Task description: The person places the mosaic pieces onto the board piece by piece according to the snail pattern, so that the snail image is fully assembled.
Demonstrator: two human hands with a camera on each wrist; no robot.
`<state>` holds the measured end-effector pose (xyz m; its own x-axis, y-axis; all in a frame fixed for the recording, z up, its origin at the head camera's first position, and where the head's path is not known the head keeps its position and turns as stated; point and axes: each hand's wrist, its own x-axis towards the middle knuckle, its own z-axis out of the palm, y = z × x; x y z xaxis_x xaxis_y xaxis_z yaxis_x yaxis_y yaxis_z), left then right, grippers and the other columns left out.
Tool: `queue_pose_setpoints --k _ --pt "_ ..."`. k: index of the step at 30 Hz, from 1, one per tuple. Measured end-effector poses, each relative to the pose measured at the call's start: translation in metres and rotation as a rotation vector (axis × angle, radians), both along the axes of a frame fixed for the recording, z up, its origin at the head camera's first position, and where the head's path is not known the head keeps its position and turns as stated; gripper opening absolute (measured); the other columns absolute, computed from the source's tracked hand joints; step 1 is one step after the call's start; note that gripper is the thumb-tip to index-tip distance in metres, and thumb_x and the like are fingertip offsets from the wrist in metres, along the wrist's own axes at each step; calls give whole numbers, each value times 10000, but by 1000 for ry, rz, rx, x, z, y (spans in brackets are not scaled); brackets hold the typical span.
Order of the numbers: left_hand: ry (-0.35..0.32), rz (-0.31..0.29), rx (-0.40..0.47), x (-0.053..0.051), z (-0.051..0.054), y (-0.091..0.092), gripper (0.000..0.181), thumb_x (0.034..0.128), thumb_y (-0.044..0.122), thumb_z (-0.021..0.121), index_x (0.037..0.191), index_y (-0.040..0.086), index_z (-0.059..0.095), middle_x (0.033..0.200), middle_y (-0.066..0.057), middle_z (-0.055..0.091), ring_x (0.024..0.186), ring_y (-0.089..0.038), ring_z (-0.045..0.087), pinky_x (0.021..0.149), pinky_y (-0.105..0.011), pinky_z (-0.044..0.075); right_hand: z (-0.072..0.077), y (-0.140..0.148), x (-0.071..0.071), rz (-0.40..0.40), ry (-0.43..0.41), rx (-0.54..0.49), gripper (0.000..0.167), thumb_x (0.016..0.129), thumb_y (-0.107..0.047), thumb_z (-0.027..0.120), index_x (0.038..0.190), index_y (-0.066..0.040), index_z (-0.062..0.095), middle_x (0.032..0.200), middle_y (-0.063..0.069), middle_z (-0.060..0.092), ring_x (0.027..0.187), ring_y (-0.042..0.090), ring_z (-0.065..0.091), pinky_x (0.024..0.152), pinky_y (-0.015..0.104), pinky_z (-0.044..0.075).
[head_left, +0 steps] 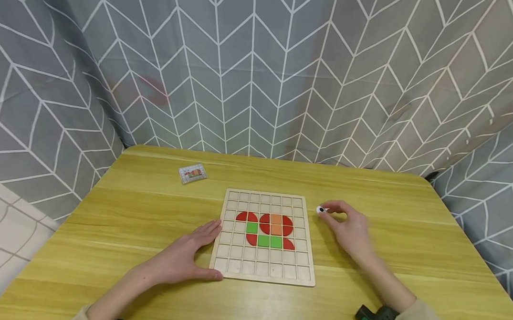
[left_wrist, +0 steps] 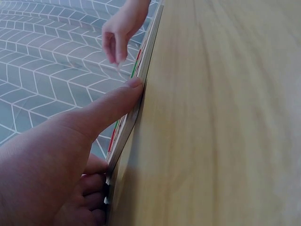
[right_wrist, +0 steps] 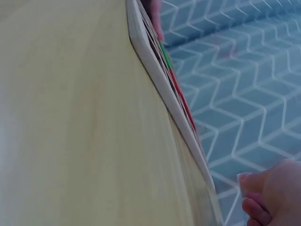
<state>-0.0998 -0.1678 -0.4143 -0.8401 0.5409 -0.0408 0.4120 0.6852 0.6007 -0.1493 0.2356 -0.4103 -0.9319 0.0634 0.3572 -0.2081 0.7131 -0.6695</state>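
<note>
A wooden grid board (head_left: 270,270) lies on the table, with red quarter-circle pieces (head_left: 251,239), green square tiles (head_left: 263,241) and orange square tiles (head_left: 276,219) set in its middle cells. My left hand (head_left: 181,256) rests against the board's left side, fingers stretched along that edge and thumb (left_wrist: 124,96) at the near corner. Right of the board, my right hand (head_left: 349,227) pinches a small white tile with a black dot (head_left: 321,209) between thumb and fingertips, apart from the board. In the right wrist view, most of that tile is hidden.
A small picture card (head_left: 192,173) with a gridded coloured pattern lies beyond the board's far left corner. The wood-grain table (head_left: 369,193) ends at a grey patterned curtain (head_left: 253,74) behind and at both sides.
</note>
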Motion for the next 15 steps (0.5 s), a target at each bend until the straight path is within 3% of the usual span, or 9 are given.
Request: queue_pose_setpoints --k 7,15 --pt "-4 4 1 -1 -1 1 1113 748 733 704 1560 70 330 1659 -59 229 1513 -346 231 1151 -601 297 17 -46 -8 122 -37 -86 202 863 -202 799 1057 -184 745 966 -11 733 1000 211 628 867 382 478" --pt "1 4 0 0 1 1 1112 747 728 709 1558 66 333 1658 -68 232 1512 -348 234 1149 -602 301 22 -86 -12 228 -69 -130 183 868 -192 793 1044 -177 745 952 -27 732 968 181 650 843 374 493"
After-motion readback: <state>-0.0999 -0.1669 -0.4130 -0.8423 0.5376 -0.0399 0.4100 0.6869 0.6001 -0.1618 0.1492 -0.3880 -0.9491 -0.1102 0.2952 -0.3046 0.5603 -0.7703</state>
